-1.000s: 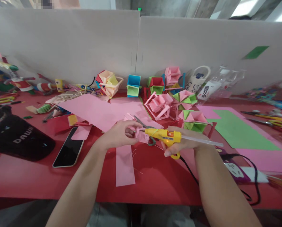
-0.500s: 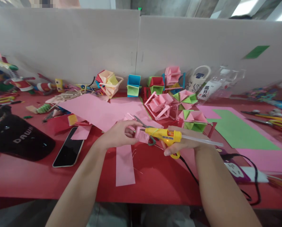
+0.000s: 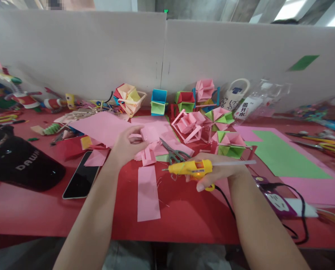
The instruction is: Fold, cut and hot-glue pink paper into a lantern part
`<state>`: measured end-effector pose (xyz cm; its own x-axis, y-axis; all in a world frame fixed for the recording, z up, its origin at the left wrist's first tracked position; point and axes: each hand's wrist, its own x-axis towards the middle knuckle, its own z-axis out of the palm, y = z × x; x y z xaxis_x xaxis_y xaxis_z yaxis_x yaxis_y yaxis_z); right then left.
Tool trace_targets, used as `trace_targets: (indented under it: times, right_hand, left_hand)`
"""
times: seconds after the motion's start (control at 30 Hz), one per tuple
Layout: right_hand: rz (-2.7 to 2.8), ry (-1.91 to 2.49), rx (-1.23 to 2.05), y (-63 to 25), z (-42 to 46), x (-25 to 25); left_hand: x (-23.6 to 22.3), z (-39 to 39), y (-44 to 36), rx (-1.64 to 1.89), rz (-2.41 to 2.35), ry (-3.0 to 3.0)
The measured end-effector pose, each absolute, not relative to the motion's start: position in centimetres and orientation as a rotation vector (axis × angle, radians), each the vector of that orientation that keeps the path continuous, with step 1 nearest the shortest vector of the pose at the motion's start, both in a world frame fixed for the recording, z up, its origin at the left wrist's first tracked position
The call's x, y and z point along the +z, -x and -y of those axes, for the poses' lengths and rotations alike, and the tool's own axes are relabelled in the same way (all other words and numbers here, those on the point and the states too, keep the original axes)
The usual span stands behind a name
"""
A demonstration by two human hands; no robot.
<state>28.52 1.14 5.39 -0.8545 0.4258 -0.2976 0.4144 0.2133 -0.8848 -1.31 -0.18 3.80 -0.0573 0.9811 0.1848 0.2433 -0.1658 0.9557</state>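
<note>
My right hand (image 3: 215, 170) is wrapped round a yellow hot glue gun (image 3: 191, 168), its nozzle pointing left and a clear glue stick jutting out behind. My left hand (image 3: 130, 144) is curled with thumb and fingertips at the left edge of a pink folded paper piece (image 3: 150, 134); some fingers are hidden. Just below it lies a small pink paper box shape (image 3: 148, 156). A pink paper strip (image 3: 148, 195) rests flat on the red table (image 3: 190, 217). Dark-handled scissors (image 3: 177, 153) lie partly behind the glue gun.
Several folded paper lanterns (image 3: 190, 123) stand towards the white partition (image 3: 100, 48). At left are a black tumbler (image 3: 24, 161) and a phone (image 3: 81, 180). A purple power strip (image 3: 280, 204) with black cables sits at right, near green paper (image 3: 288, 153) and plastic bottles (image 3: 249, 103).
My left hand has moved left, away from the nozzle, and the small pink box shape now lies below it. The glue gun has shifted slightly left and down, uncovering the scissors.
</note>
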Motion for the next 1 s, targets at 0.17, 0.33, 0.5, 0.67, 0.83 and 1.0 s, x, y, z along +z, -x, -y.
trace_targets:
  times: [0.17,0.33,0.5,0.67,0.83,1.0]
  right_hand:
    - [2.618,0.861,1.901,-24.9,0.1,5.1]
    - [2.721,0.78,2.02,-22.8,0.5,3.5]
    - [2.732,0.756,2.02,-22.8,0.7,3.7]
    - [2.644,0.826,1.857,-25.4,0.1,4.8]
    - [2.557,0.792,1.808,-27.1,-0.7,5.2]
    - [2.688,0.795,1.836,-25.4,-0.3,5.0]
  left_hand:
    - [3.7,-0.2,1.5,1.348,-1.411,-1.442]
    - [3.4,-0.3,1.7,1.34,-1.406,-1.444]
    - [3.4,-0.3,2.0,1.325,-1.407,-1.435]
    - [3.6,-0.2,1.9,1.321,-1.406,-1.423]
    - [3.5,-0.1,1.7,1.341,-1.375,-1.402]
    - [3.6,-0.1,1.6,1.349,-1.381,-1.398]
